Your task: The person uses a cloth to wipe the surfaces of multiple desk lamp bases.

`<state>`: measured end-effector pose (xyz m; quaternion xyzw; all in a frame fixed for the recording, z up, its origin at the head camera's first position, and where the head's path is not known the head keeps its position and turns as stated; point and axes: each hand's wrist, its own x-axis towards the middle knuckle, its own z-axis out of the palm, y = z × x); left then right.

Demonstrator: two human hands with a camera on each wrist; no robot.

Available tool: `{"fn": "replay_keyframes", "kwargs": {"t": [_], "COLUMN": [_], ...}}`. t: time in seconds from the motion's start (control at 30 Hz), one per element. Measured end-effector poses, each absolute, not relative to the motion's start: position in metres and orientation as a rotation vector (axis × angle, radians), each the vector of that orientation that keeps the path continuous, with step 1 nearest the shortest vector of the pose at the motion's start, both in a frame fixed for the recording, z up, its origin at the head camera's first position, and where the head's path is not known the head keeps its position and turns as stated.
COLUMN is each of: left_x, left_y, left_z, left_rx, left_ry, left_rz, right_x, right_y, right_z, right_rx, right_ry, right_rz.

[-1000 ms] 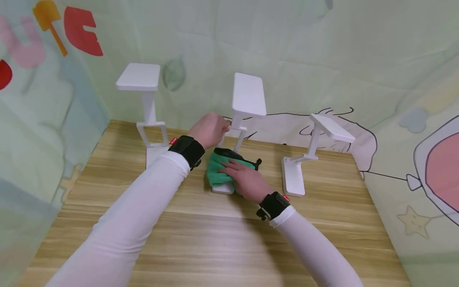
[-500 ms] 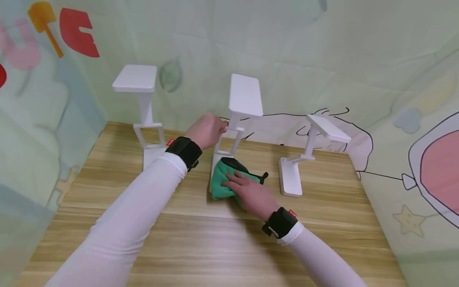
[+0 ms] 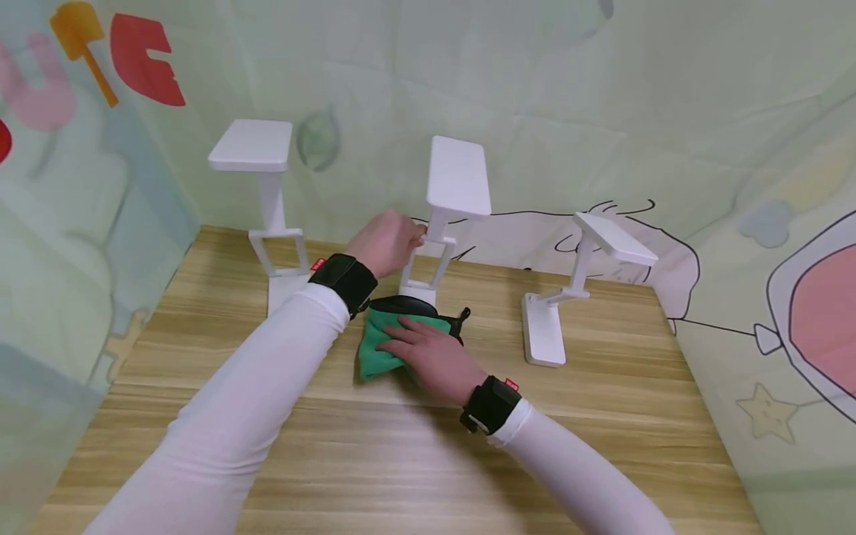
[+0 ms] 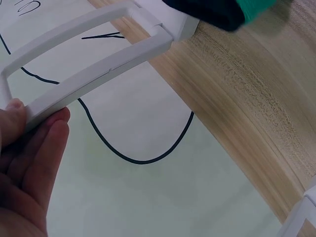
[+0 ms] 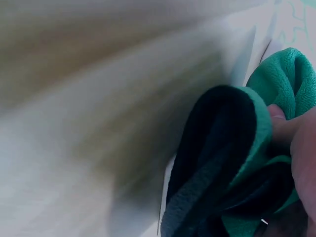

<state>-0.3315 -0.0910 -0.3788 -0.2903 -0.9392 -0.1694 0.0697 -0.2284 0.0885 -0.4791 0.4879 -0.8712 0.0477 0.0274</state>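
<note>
Green cloth [image 3: 374, 345] partly hides the base [image 3: 426, 294] of the middle stand [image 3: 458, 177].

Right hand [image 3: 441, 362] is sliding cloth [image 3: 376, 343] leftward over middle stand's base [image 3: 417, 296], covering its near left edge; far end is showing, unlike a second ago.

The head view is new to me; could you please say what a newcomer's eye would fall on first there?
Probably the green cloth, bright against the wooden table and lying under the right hand near the middle. Next would come the three white stands in a row toward the back, with the left hand holding the middle one. The red letter on the wall, at upper left, also stands out.
</note>
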Motion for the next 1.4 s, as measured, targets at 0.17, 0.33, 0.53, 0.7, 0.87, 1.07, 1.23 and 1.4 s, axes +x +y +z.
{"fn": "replay_keyframes", "kwargs": {"t": [0.17, 0.33, 0.53, 0.7, 0.87, 1.07, 1.23, 1.4], "left_x": [-0.332, -0.333, -0.335, -0.337, -0.340, -0.344, -0.343, -0.339], "left_y": [-0.090, -0.087, -0.087, -0.089, -0.091, -0.091, -0.091, -0.094], "left_z": [-0.378, -0.380, -0.381, -0.382, -0.387, -0.390, -0.388, -0.382], "left_rx": [-0.875, -0.895, -0.898, -0.886, -0.868, -0.827, -0.786, -0.646], "left_ry": [-2.853, -2.851, -2.834, -2.839, -2.822, -2.810, -2.810, -2.641], "left_rz": [-0.460, -0.437, -0.456, -0.490, -0.554, -0.639, -0.604, -0.486], "right_x": [-0.251, -0.265, -0.264, -0.256, -0.245, -0.230, -0.228, -0.233], "right_y": [0.084, 0.094, 0.114, 0.128, 0.135, 0.140, 0.152, 0.170], "right_z": [-0.481, -0.483, -0.482, -0.483, -0.481, -0.468, -0.460, -0.445], "right_rx": [1.443, 1.402, 1.364, 1.298, 1.307, 1.389, 1.419, 1.300], "right_ry": [-2.716, -2.757, -2.807, -2.823, -2.811, -2.817, -2.838, -2.826], "right_rz": [0.139, 0.170, 0.263, 0.260, 0.238, 0.243, 0.283, 0.330]}}
